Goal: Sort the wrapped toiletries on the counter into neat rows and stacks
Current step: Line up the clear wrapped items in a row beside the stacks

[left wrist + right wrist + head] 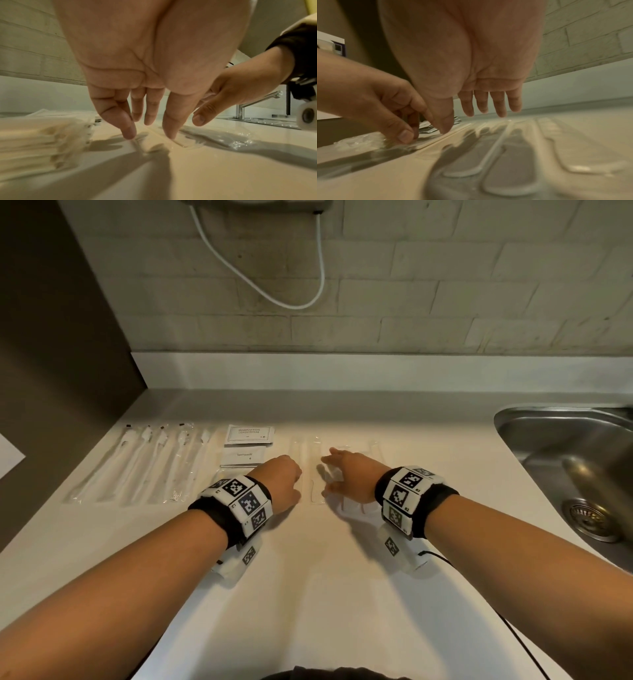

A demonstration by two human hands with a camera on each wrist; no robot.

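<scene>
Several wrapped toothbrushes [137,463] lie in a row at the left of the counter [308,577]. To their right are a shampoo sachet [250,434] and a toothpaste sachet [243,457]. Long clear-wrapped packets [315,470] [505,155] lie side by side in the middle. My left hand [294,484] [150,134] curls down and pinches the leftmost narrow clear packet [154,138] between thumb and fingers. My right hand [327,474] [471,119] is spread flat just above the packets beside it, fingers straight, the thumb tip [445,128] touching down.
A steel sink [565,457] with a drain [592,518] fills the right side, and its tap [254,102] shows in the left wrist view. A brick wall with a white looped cable [274,285] stands behind. A dark panel [51,371] borders the left.
</scene>
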